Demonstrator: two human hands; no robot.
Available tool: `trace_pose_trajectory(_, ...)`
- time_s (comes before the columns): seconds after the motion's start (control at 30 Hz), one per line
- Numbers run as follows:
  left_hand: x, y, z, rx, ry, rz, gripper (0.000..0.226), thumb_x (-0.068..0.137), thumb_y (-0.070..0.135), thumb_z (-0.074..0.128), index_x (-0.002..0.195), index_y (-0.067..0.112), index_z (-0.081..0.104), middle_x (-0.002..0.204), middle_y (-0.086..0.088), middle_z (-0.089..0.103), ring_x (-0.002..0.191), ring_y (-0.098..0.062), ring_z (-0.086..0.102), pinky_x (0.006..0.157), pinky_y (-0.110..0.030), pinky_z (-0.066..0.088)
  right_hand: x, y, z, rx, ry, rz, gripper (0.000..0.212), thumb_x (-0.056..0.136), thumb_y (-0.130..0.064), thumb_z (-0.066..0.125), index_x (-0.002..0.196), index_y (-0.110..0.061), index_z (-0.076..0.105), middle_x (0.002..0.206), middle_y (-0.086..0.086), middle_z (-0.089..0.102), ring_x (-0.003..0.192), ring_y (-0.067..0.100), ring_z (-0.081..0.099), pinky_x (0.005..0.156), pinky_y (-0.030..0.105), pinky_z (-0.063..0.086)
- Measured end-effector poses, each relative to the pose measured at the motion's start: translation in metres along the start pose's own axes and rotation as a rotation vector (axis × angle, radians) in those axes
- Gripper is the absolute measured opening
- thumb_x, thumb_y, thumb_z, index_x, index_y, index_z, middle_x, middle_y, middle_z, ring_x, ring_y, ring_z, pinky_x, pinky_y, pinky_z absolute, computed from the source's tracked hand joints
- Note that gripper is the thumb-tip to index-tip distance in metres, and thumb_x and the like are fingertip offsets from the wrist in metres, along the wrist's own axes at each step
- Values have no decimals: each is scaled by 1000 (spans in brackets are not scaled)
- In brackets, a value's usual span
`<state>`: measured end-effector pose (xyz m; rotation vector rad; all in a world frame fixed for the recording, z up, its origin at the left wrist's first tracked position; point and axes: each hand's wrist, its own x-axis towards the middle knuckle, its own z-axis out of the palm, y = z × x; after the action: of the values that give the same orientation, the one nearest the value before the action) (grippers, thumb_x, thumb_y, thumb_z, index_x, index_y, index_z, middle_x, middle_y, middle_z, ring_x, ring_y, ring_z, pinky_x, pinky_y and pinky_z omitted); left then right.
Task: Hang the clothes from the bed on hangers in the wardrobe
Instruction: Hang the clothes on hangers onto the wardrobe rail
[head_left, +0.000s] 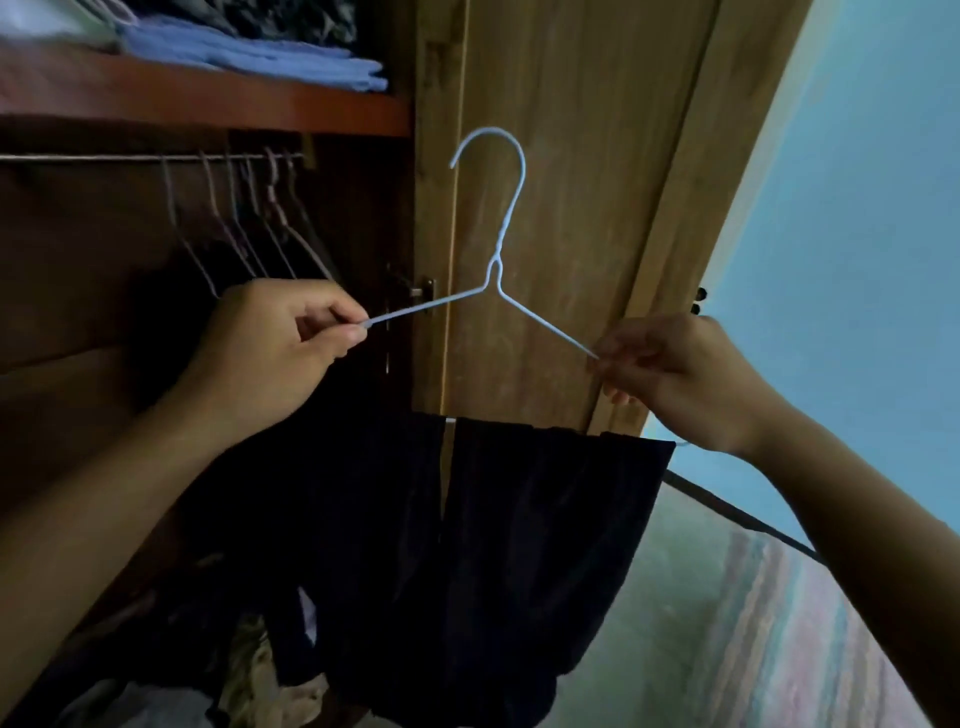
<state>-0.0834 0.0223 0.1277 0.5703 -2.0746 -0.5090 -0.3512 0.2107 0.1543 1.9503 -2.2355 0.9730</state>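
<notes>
A: What are the fingers doing?
B: Left hand (275, 338) and right hand (670, 374) each pinch a shoulder of the wire hanger (501, 244); dark trousers (519, 519) are draped over its bottom bar.
A: Next?
B: Probably hook it onto the rail (104, 157), beside the other hangers (249, 218).
A: Any writing?
B: None readable.

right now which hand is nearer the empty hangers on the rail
Left. The left hand pinches the blue hanger just below the empty hangers; the right hand holds its other end, by the wardrobe door.
</notes>
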Motion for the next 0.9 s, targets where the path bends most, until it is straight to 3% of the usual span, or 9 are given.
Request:
trace_pose_trajectory(0.33,-45,-46,-79,155,156,-201,23,86,3,70,81,25,71,70,2,69,69,-25,65,71,-42,53,61,-55,70,149,-215,-248,14,96,-15,63,84,-20,70,67,-2,71,64,7,68,72,35,57)
trace_pose_trajectory(0.43,-52,-74,-95,202,199,-251,29,86,3,69,79,32,69,78,7,69,71,-17,64,69,-30,49,74,-77,97,185,-249,-296,15,95,-10,63,82,-14,70,64,-1,70,58,8,67,67,27,55)
trace_pose_trajectory(0.57,-52,-114,-115,289,232,-320,21,87,3,68,83,24,71,71,7,67,68,-9,60,67,-25,45,94,-105,137,278,-289,-285,16,95,-10,62,81,-13,70,63,3,69,52,13,67,56,19,49)
trace_pose_trajectory(0.73,-43,-164,-138,368,203,-419,11,87,1,67,88,10,74,82,-5,70,77,-17,64,72,-26,45,117,-147,181,370,-374,-255,16,94,-2,60,79,-4,66,58,8,68,46,18,66,45,20,46)
trace_pose_trajectory(0.9,-24,-220,-162,386,169,-518,18,89,0,64,81,15,69,83,-8,70,83,-22,66,73,-28,45,143,-188,218,440,-381,-219,20,94,2,55,76,1,63,55,12,66,43,20,64,43,26,49)
